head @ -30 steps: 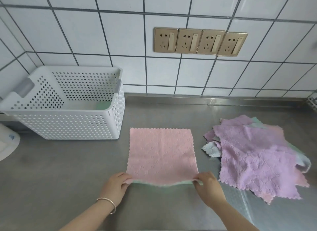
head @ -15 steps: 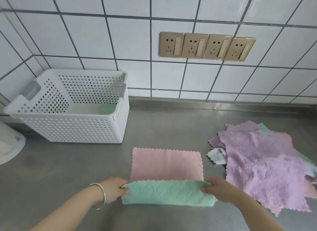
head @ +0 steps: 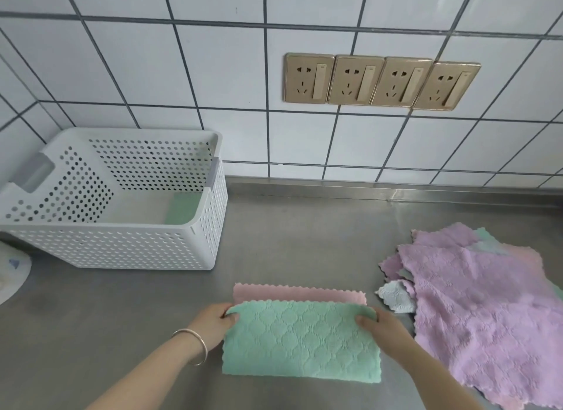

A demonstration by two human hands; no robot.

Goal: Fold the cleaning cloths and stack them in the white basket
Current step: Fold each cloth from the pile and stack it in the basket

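A two-sided cloth (head: 300, 341), green on one face and pink on the other, lies on the steel counter, its near half turned over the far half. Only a pink strip (head: 300, 293) shows beyond the green edge. My left hand (head: 214, 321) pinches the folded edge's left corner and my right hand (head: 382, 329) pinches its right corner. The white perforated basket (head: 122, 248) stands at the back left, with a folded green cloth (head: 182, 207) on its floor. A loose pile of cloths (head: 484, 312), purple on top, lies to the right.
The tiled wall with a row of gold sockets (head: 380, 81) runs behind the counter. A white round object (head: 12, 275) sits at the far left edge. Bare steel counter (head: 304, 242) lies between the basket and the pile.
Both hands lifted the cloth's near edge and carried it away from me, so the green underside now covers most of the pink face. The view shifted down and nearer.
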